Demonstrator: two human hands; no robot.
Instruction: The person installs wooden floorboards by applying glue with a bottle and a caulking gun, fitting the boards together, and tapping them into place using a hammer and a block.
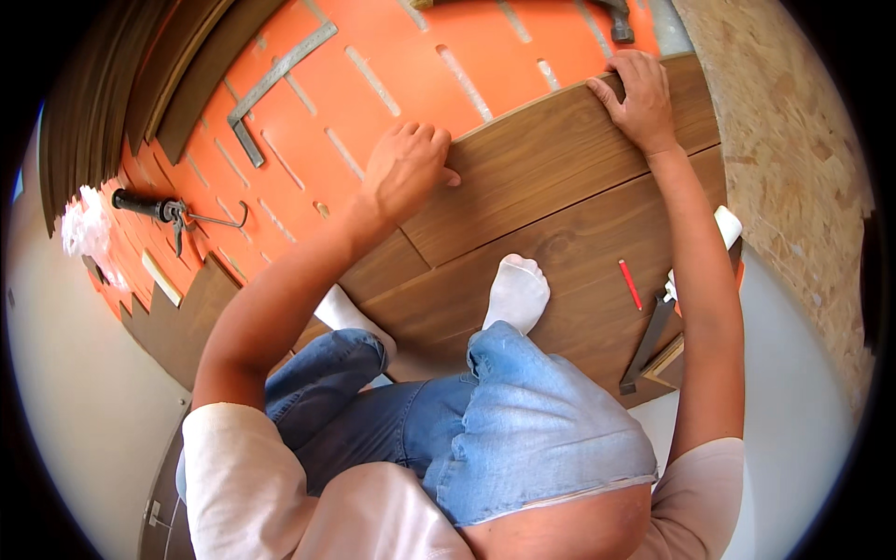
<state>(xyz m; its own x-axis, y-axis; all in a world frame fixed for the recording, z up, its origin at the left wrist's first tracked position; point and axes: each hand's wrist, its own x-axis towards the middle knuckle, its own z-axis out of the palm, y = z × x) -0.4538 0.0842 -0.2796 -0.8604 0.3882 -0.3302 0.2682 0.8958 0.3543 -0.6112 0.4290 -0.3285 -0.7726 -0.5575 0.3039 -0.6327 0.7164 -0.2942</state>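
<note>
A brown wood-look floor plank (532, 173) lies across the floor in front of me, against a row of similar laid planks (579, 243). My left hand (408, 168) is closed at its left end, fingers curled and thumb resting on the face near the corner. At the far edge, close to the right end, my right hand (641, 101) has its fingers bent over the rim and its thumb set apart along the edge. Fingertips on the far side are partly hidden. Just beyond the right hand, a hammer head (622, 26) rests on the orange underlay (411, 56).
A metal square (280, 73) and a caulking gun (173, 210) lie on the underlay. Stacked planks (84, 103) stand far left, near crumpled white plastic (89, 229). A red pencil (630, 285) and dark metal bar (647, 345) are right of my foot (518, 291). Chipboard (784, 131) borders the right.
</note>
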